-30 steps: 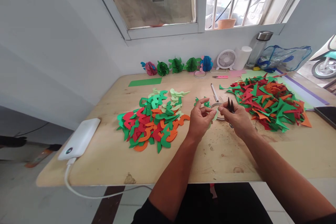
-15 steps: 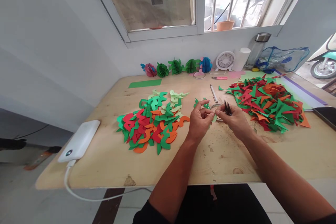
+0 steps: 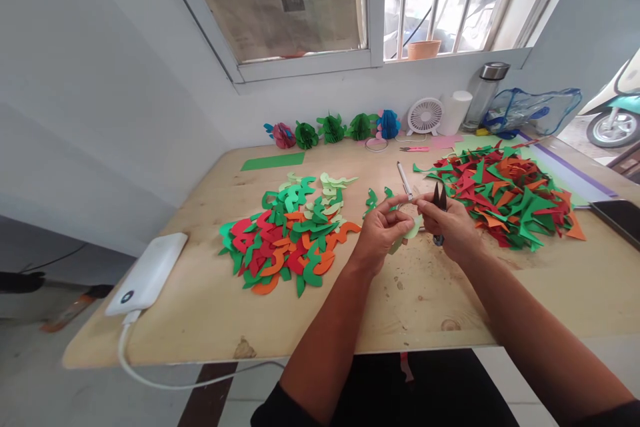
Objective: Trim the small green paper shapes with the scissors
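Note:
My left hand (image 3: 381, 235) pinches a pale green paper piece (image 3: 415, 227) above the table's middle. My right hand (image 3: 456, 225) is closed round dark scissors (image 3: 440, 196), their pointed blades sticking up past the fingers. Its thumb and forefinger meet close to the left fingertips; whether they also touch the paper I cannot tell. Just behind the hands lie small green paper cutouts (image 3: 371, 201) and a white pen (image 3: 403, 177). To the left spreads a heap of curved paper cutouts (image 3: 273, 245) in green, red and orange. Right of the hands is a mound of pointed paper scraps (image 3: 515, 195).
Several folded paper figures (image 3: 333, 128) line the wall, beside a small white fan (image 3: 425, 116) and a glass bottle (image 3: 481, 103). A green paper strip (image 3: 273, 161) lies at the back left. A white power bank (image 3: 147, 273) sits at the left edge, a phone (image 3: 617, 219) at the right.
The pale green paper has turned in my fingers and shows more of its surface. The left forefinger has stretched toward the right hand. The camera view has shifted slightly.

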`<state>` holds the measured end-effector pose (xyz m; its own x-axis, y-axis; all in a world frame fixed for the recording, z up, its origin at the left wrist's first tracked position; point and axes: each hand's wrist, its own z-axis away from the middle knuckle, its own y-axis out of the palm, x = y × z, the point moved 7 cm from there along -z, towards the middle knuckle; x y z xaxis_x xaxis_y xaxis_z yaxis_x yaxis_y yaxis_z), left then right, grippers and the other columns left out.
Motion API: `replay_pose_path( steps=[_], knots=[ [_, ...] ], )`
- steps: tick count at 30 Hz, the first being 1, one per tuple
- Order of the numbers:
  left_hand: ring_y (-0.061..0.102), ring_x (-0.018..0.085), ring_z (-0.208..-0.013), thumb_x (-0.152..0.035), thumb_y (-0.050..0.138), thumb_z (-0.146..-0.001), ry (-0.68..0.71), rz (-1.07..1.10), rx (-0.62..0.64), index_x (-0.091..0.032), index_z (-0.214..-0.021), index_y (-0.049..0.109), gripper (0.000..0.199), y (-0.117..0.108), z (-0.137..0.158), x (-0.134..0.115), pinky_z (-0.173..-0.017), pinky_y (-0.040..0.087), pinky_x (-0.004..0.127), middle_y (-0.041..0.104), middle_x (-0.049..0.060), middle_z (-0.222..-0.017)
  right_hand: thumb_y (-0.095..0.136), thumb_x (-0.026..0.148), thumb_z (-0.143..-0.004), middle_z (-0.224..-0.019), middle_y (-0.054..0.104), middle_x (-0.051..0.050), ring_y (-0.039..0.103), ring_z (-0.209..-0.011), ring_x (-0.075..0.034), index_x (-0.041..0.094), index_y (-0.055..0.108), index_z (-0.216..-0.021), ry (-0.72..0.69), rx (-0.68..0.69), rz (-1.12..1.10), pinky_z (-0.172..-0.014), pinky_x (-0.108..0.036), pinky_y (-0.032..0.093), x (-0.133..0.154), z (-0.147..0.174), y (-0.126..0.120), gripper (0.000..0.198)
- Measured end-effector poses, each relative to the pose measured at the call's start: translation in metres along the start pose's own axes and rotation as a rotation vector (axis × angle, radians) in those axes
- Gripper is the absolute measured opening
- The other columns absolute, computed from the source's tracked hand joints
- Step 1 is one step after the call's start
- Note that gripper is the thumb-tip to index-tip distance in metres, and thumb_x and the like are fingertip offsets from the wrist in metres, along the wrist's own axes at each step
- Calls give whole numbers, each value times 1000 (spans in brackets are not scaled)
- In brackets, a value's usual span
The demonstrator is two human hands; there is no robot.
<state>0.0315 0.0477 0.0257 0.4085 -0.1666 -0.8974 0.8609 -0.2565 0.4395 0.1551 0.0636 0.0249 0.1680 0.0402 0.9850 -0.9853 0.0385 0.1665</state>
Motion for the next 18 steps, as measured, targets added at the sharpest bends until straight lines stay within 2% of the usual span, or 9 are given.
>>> replay_pose_path(
  steps=[12, 18],
  knots=[
    [49, 6, -50, -23, 71, -63, 27, -114, 59, -18, -118, 59, 56, 3, -2, 4, -47, 43, 19, 62, -1, -67, 74, 42, -61, -56, 45, 5, 35, -42, -6, 17, 55, -72, 8, -50, 35, -37, -21, 28, 2, 2, -1, 33],
    [48, 7, -53, -21, 65, -68, 108, -249, 27, -16, -117, 59, 50, 5, -1, 1, -48, 42, 18, 58, -2, -66, 72, 35, -64, -50, 39, 8, 31, -40, -5, 17, 54, -68, -98, -68, 60, -37, -20, 25, 9, 3, -3, 25]
  ],
)
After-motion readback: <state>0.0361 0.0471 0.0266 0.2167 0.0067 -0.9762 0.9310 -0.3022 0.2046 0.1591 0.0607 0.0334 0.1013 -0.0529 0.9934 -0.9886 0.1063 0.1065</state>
